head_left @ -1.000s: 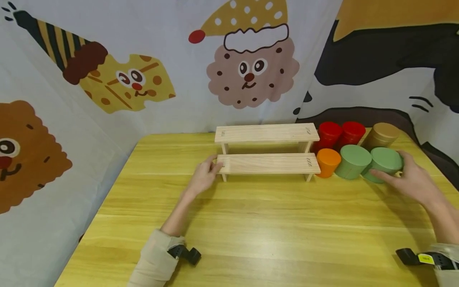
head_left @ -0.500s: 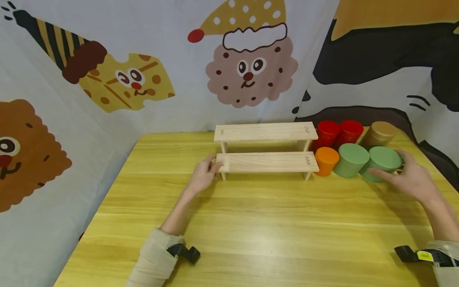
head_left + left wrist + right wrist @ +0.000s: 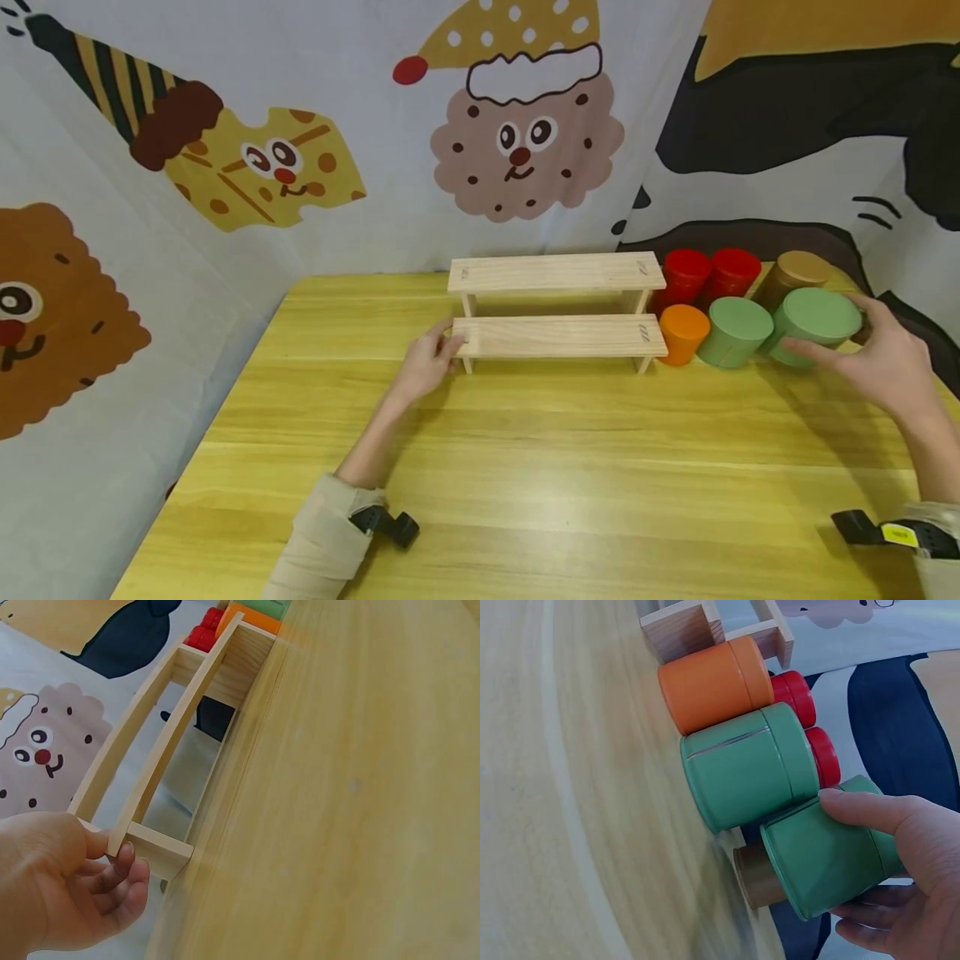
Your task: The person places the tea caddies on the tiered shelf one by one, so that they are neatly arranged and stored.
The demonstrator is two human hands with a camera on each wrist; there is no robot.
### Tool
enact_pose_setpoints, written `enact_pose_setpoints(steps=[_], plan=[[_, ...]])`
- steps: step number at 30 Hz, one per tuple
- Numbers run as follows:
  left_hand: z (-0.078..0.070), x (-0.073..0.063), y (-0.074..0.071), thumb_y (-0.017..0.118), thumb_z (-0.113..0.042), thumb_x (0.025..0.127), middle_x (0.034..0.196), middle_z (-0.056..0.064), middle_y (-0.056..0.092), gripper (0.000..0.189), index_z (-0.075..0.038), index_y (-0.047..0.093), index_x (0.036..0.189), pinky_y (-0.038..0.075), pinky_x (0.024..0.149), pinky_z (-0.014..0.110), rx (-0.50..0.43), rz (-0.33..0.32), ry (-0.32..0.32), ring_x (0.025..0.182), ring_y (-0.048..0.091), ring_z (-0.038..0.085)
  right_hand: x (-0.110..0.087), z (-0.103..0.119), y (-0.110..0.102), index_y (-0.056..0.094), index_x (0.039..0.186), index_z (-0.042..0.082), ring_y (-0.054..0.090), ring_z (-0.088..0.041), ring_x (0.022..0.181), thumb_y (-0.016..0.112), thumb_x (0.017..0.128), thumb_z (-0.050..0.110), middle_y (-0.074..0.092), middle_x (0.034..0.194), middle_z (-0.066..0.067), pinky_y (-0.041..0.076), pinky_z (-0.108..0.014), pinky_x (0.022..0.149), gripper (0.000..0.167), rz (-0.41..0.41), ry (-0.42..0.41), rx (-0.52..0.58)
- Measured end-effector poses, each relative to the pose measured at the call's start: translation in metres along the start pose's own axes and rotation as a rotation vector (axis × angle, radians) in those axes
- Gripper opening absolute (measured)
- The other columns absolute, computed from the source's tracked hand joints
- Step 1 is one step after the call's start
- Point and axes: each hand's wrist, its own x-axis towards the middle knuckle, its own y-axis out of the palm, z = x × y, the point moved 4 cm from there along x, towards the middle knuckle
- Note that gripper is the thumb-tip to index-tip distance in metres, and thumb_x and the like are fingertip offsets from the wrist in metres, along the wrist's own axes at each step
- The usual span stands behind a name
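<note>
In the head view, my right hand (image 3: 892,362) grips a round green lidded tin (image 3: 813,325) from its right side, thumb at the front. The right wrist view has this tin tilted, its base raised off the table. Beside it stands a second green tin (image 3: 750,766), then a smaller orange tin (image 3: 716,684). My left hand (image 3: 67,881) pinches the left end of the front board of a two-step wooden rack (image 3: 558,336), thumb on top and fingers curled beneath. The rack stands upright on its short legs.
Behind the green and orange tins are two red tins (image 3: 684,279) and a gold-brown tin (image 3: 795,279), close together by the table's back right corner. A white cloth (image 3: 360,242) printed with cartoon biscuits hangs behind the yellowish wooden table (image 3: 525,467).
My right hand has raised the green tin off the table and shifted it slightly right, away from the other green tin. The left hand stays on the rack.
</note>
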Motion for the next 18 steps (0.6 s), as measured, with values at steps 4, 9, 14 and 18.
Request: enact_pose_setpoints(steps=[4, 9, 14, 18], plan=[[0.0, 0.0, 0.001, 0.049, -0.021, 0.109, 0.087, 0.022, 0.064, 0.055, 0.008, 0.033, 0.152, 0.041, 0.055, 0.022, -0.008, -0.005, -0.012, 0.076, 0.063, 0.035, -0.001, 0.004, -0.004, 0.02, 0.154, -0.01, 0.038, -0.063, 0.119, 0.078, 0.089, 0.034, 0.037, 0.136, -0.045, 0.034, -0.074, 0.09, 0.097, -0.034, 0.0, -0.014], [0.0, 0.002, 0.002, 0.048, -0.021, 0.109, 0.086, 0.02, 0.063, 0.054, 0.008, 0.033, 0.152, 0.041, 0.054, 0.022, -0.003, -0.013, -0.02, 0.075, 0.063, 0.035, -0.001, 0.008, -0.01, 0.028, 0.153, -0.007, 0.04, -0.06, 0.12, 0.078, 0.088, 0.033, 0.042, 0.136, -0.04, 0.033, -0.072, 0.093, 0.091, -0.093, -0.021, 0.003], [0.001, 0.002, 0.002, 0.048, -0.021, 0.109, 0.084, 0.018, 0.063, 0.054, 0.007, 0.034, 0.152, 0.041, 0.053, 0.022, 0.006, -0.02, -0.021, 0.074, 0.063, 0.034, -0.002, 0.015, -0.015, 0.033, 0.154, 0.0, 0.044, -0.056, 0.118, 0.078, 0.089, 0.031, 0.045, 0.137, -0.034, 0.034, -0.067, 0.098, 0.085, -0.14, -0.043, 0.049], [0.001, 0.002, 0.002, 0.048, -0.021, 0.109, 0.085, 0.018, 0.063, 0.053, 0.007, 0.035, 0.152, 0.041, 0.054, 0.022, 0.019, -0.022, -0.02, 0.075, 0.064, 0.034, -0.005, 0.019, -0.018, 0.032, 0.156, 0.004, 0.043, -0.055, 0.123, 0.077, 0.09, 0.03, 0.044, 0.145, -0.032, 0.032, -0.065, 0.107, 0.084, -0.159, -0.034, 0.079]])
